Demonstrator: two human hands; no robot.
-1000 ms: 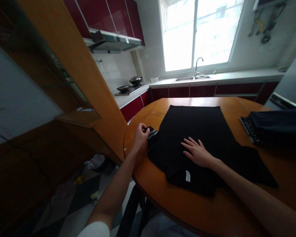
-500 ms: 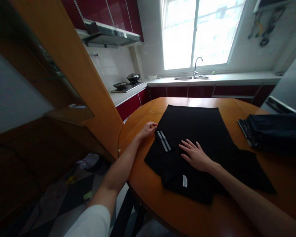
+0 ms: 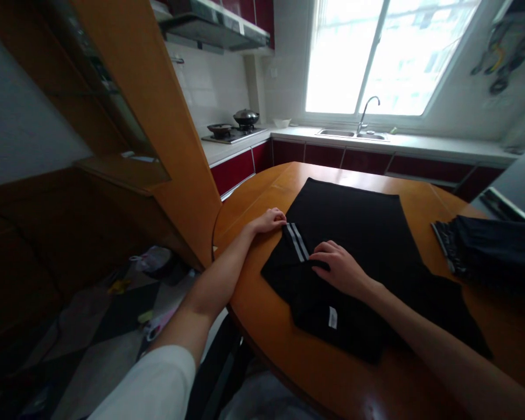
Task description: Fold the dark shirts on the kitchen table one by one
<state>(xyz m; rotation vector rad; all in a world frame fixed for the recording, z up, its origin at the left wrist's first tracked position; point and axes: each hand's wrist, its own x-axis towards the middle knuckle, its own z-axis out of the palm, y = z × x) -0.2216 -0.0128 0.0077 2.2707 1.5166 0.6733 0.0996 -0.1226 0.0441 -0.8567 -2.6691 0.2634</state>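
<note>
A black T-shirt point(image 3: 354, 221) lies spread on the wooden table point(image 3: 240, 274), its collar with a white label toward me and its hem at the far side. Its left sleeve, crossed by two pale stripes, is turned inward over the body. My left hand point(image 3: 269, 220) is closed at the far corner of this sleeve's striped cuff, thumb and fingers pinching the cloth. At the cuff's other end, my right hand point(image 3: 340, 269) has its fingers bent and gathered on the fabric; its fingertips are partly hidden. The right sleeve stretches out flat.
Folded dark garments point(image 3: 494, 248) are stacked at the table's right. A wooden cabinet frame point(image 3: 175, 157) stands close on the left. Behind the table run a counter with a sink point(image 3: 336, 133) and a stove point(image 3: 238, 136) with pans. Bags lie on the checkered floor.
My left hand has brought the striped sleeve inward from the table's left side onto the shirt. My right hand has gone from lying flat to bent fingers at the cuff. The view has shifted slightly.
</note>
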